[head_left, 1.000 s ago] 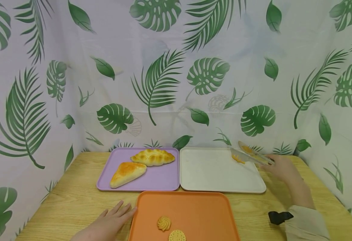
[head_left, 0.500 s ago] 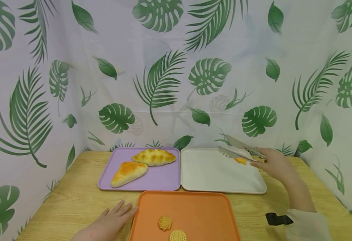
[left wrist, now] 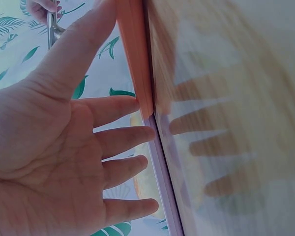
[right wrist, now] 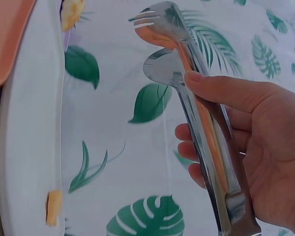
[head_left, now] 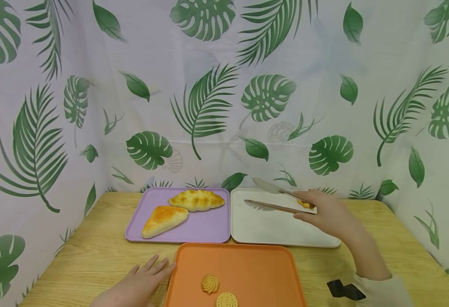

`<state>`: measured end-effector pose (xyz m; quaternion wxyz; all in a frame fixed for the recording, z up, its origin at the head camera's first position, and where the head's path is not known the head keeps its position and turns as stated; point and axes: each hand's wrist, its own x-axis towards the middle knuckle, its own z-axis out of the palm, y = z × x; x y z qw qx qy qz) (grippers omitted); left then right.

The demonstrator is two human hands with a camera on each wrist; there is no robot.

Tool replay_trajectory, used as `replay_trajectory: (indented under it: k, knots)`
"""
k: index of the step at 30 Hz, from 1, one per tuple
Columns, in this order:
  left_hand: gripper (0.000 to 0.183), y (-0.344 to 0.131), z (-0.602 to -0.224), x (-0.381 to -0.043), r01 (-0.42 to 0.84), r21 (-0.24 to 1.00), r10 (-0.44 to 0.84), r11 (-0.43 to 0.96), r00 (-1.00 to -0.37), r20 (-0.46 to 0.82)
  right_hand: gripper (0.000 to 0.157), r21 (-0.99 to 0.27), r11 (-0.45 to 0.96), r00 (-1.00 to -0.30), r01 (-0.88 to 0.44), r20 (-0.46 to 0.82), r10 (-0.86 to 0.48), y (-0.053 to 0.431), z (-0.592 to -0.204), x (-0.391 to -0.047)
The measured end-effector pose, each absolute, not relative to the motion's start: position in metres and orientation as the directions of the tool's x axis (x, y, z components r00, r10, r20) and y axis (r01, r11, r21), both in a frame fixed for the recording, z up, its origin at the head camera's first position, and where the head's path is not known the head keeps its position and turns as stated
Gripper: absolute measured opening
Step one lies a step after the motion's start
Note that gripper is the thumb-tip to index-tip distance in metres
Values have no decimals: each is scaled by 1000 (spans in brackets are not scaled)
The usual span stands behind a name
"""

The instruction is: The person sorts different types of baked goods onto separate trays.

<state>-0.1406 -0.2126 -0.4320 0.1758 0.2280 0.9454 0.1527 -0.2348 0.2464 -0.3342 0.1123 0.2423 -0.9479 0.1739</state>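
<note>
- The right hand (head_left: 322, 213) has swung the tongs (head_left: 282, 208) leftward, from the small orange-yellow piece (head_left: 304, 205) to above the middle of the white tray (head_left: 270, 232).
- That piece stays behind near the white tray's far right corner, partly hidden by the hand in the head view; it looks as if the tongs have let it go.
- Right hand: thumb on one side and fingers curled round the other, clamped on the tongs. The tongs' two arms stand apart with nothing between their tips.
- Left hand (head_left: 136, 283): fingers straight and spread, holding nothing, beside the orange tray (head_left: 255, 277); whether a fingertip touches its rim, I cannot tell for certain.
- Two cookies (head_left: 210, 284) lie on the orange tray, and two breads (head_left: 164, 221) on the purple tray (head_left: 205, 228), as they did a second ago.
</note>
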Motion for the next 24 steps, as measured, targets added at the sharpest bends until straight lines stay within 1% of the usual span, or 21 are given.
replay_trajectory:
  k: [4,9,18,24]
  knots:
    - [97,-213,-433,-141,379,364,484,851,-834,-265,49,-260,781,-812,-568,331,-480,231,-335,-225]
    - [96,-213,-435,-142,379,355,481,855,-836,-265,49,-233,731,-756,-641,354,-550,213,-338,-215]
    - [95,-211,-432,-140,389,344,484,855,-837,-256,50,-232,693,-731,-682,246,-637,185,-345,-200]
    - [93,-209,-431,-140,396,328,483,858,-838,-254,46,-224,647,-683,-729,176,-709,166,-351,-192]
